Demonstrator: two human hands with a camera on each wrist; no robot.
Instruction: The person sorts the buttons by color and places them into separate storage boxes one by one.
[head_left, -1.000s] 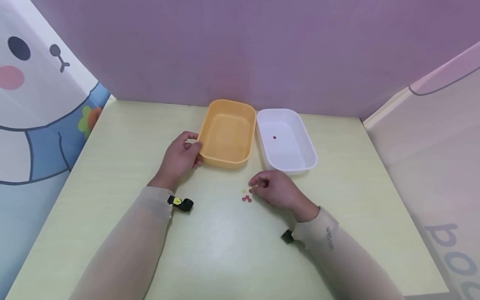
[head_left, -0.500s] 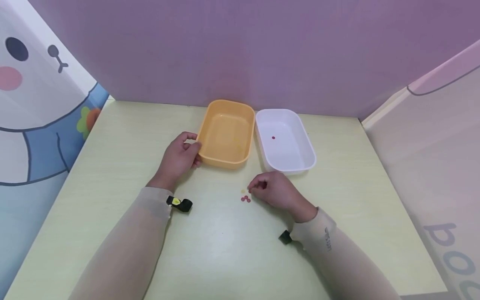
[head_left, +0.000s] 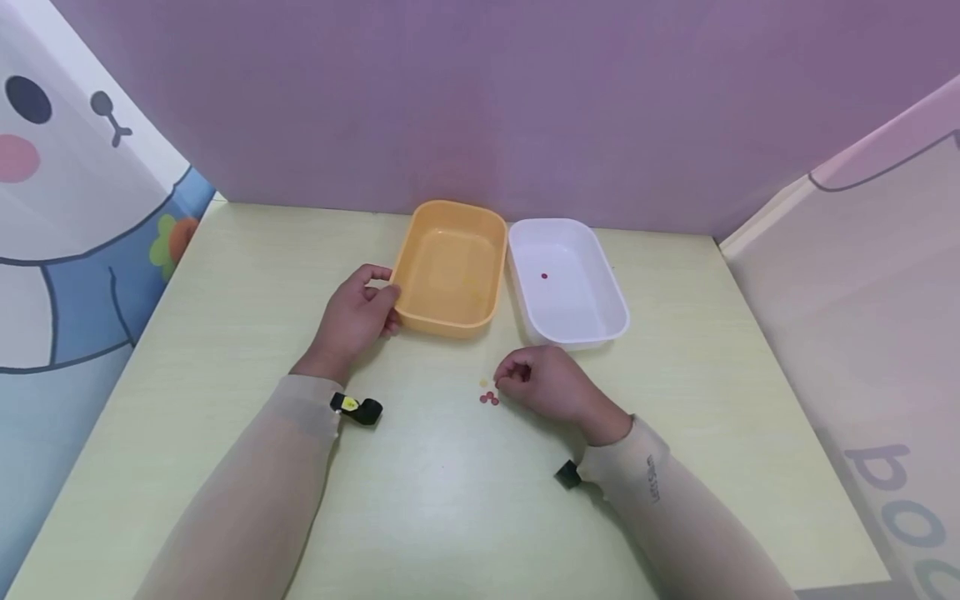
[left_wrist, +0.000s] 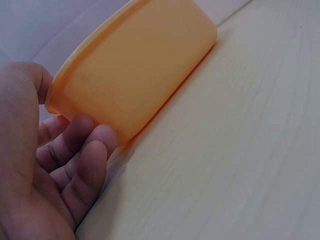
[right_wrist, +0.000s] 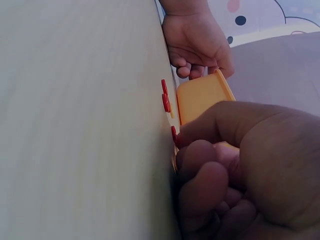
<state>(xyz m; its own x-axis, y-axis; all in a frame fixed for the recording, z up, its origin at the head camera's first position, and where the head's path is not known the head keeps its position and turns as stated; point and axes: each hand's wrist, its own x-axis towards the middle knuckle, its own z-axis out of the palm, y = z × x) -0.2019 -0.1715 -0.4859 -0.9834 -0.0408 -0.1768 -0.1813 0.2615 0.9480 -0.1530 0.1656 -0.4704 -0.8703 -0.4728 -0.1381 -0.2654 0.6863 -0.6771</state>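
My left hand (head_left: 356, 312) grips the near left side of an orange plastic tub (head_left: 448, 327), thumb on its rim and the other fingers against its outer wall. In the left wrist view, the tub's orange side wall (left_wrist: 135, 70) rises beside the curled fingers. Low over the table, my right hand (head_left: 555, 385) pinches a small red disc (right_wrist: 174, 134) between thumb and forefinger; most of the disc is hidden by the fingertips. Just left of it lie 3 more red discs (head_left: 490, 396) in a cluster and one pale yellow disc (head_left: 483, 383).
To the right of the orange tub stands a white plastic tub (head_left: 577, 304) with one red disc (head_left: 544, 276) inside. Faint yellow spots show on the orange tub's floor. A purple wall (head_left: 480, 100) closes off the back of the pale table (head_left: 420, 517).
My right thumb and forefinger have come together on the red disc at their tips. The left hand keeps its hold on the orange tub. The whole head view has drifted slightly.
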